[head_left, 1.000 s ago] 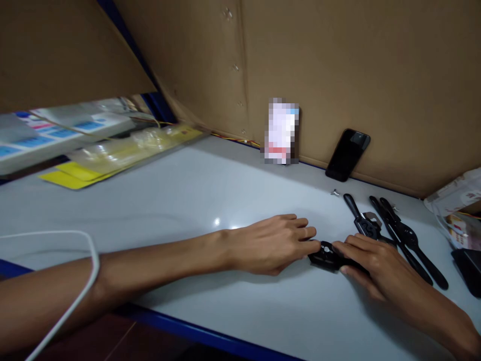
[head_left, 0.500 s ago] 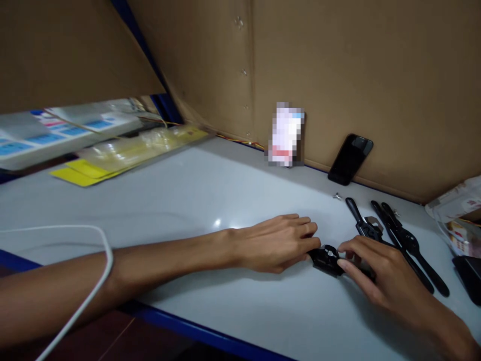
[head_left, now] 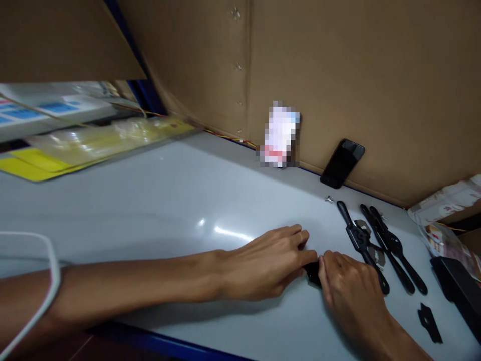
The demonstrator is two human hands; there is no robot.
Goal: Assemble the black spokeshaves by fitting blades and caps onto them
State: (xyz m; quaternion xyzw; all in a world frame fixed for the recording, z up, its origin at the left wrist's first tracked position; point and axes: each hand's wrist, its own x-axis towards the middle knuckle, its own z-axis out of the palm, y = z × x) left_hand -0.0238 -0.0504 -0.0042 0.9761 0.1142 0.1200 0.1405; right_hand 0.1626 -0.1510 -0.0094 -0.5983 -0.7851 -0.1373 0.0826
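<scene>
A black spokeshave [head_left: 313,277] lies low over the table between my hands, mostly covered by them. My left hand [head_left: 268,260] is closed on its left end, with the fingers bent around it. Over its middle and right, my right hand [head_left: 351,288] is closed, thumb and fingertips pressed together on the body. Just beyond the right hand lies another black spokeshave [head_left: 359,237] with metal blades beside and under it. More black spokeshaves [head_left: 394,245] rest to its right. A small flat black plate with a hole [head_left: 426,316] lies nearer the front.
A silver wing screw [head_left: 328,199] lies near the back. A dark phone [head_left: 342,164] and a blurred bright screen [head_left: 281,135] lean on the cardboard wall [head_left: 356,75]. A black box-like object [head_left: 456,293] stands right, yellow sheets [head_left: 33,168] left. A white cable [head_left: 54,265] crosses my left forearm.
My right hand has closed over the spokeshave's round middle, which showed before. The view has shifted right, and the small black plate now shows.
</scene>
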